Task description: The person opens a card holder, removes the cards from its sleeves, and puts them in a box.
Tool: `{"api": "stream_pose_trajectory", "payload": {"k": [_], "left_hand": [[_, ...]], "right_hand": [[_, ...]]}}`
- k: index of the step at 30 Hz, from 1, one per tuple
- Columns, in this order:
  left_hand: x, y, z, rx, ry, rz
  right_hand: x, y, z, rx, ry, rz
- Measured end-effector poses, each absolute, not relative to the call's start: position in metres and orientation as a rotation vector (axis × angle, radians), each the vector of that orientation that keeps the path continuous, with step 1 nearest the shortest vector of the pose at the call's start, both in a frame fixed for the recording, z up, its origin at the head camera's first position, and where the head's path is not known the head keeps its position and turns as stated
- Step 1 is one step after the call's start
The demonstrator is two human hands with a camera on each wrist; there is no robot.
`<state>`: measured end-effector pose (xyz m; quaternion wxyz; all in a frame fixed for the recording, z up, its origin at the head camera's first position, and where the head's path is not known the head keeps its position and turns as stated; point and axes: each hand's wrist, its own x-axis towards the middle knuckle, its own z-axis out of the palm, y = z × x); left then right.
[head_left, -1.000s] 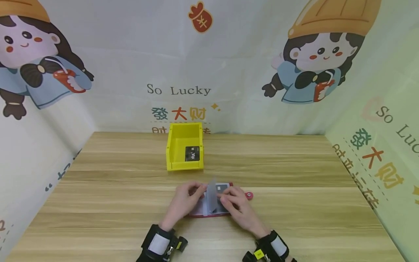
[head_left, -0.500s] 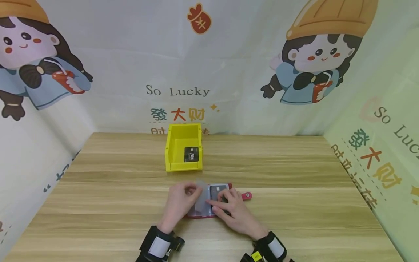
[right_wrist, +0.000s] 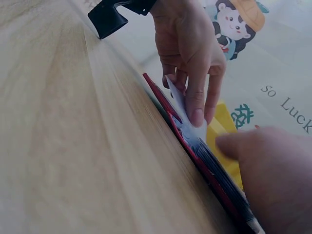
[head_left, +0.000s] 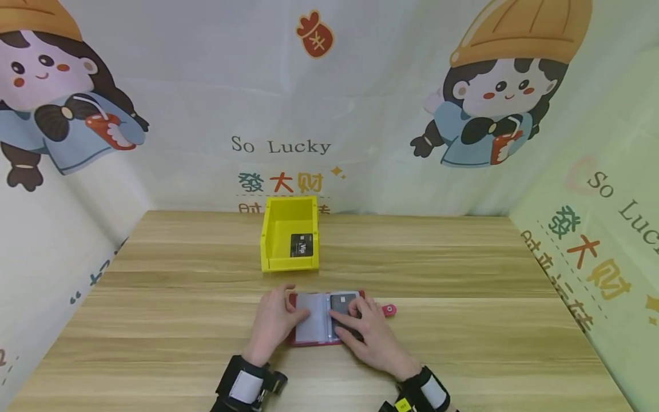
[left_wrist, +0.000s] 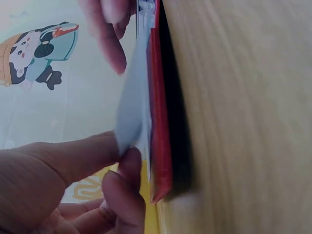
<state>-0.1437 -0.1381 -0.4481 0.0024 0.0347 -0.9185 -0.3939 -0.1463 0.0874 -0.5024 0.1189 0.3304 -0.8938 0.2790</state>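
Observation:
A red card holder [head_left: 318, 344] lies opened flat on the table in the head view, with its snap strap [head_left: 389, 310] out to the right. My left hand [head_left: 273, 317] pinches the outer edge of a clear plastic sleeve page [head_left: 310, 326] on the left side. In the left wrist view this page [left_wrist: 130, 105] lifts slightly off the red cover [left_wrist: 160, 126], between thumb and finger. A dark card [head_left: 342, 300] shows in the right-hand sleeve. My right hand [head_left: 373, 335] is over that side, its index finger and thumb extended near the spine, partly hiding the card.
Behind the holder stands a yellow bin [head_left: 290, 265] with a black "Vip" card [head_left: 302, 245] inside. Wood-grain tabletop [head_left: 463, 332] surrounds the holder. A printed cloth backdrop [head_left: 370, 143] rises at the back and both sides.
My left hand has turned the clear sleeve page from upright near the spine over to the left, moving slightly left with it. My right hand has shifted slightly left and stays over the right side.

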Motion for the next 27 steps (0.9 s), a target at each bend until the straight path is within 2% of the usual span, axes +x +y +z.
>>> {"api": "stream_pose_trajectory", "payload": {"k": [6, 16, 23, 27], "left_hand": [[-0.143, -0.140, -0.451, 0.136, -2.898, -1.238], [-0.145, -0.141, -0.451, 0.171, -2.928, -1.160], [-0.140, -0.124, -0.448, -0.075, -2.924, -0.879], [-0.141, -0.113, -0.448, -0.191, -2.954, -0.967]], "right_hand": [[-0.148, 0.092, -0.503, 0.723, -2.555, 0.864], [-0.150, 0.093, -0.501, 0.618, -2.666, 0.889], [-0.151, 0.093, -0.499, 0.588, -2.731, 0.920], [-0.151, 0.092, -0.498, 0.582, -2.745, 0.933]]}}
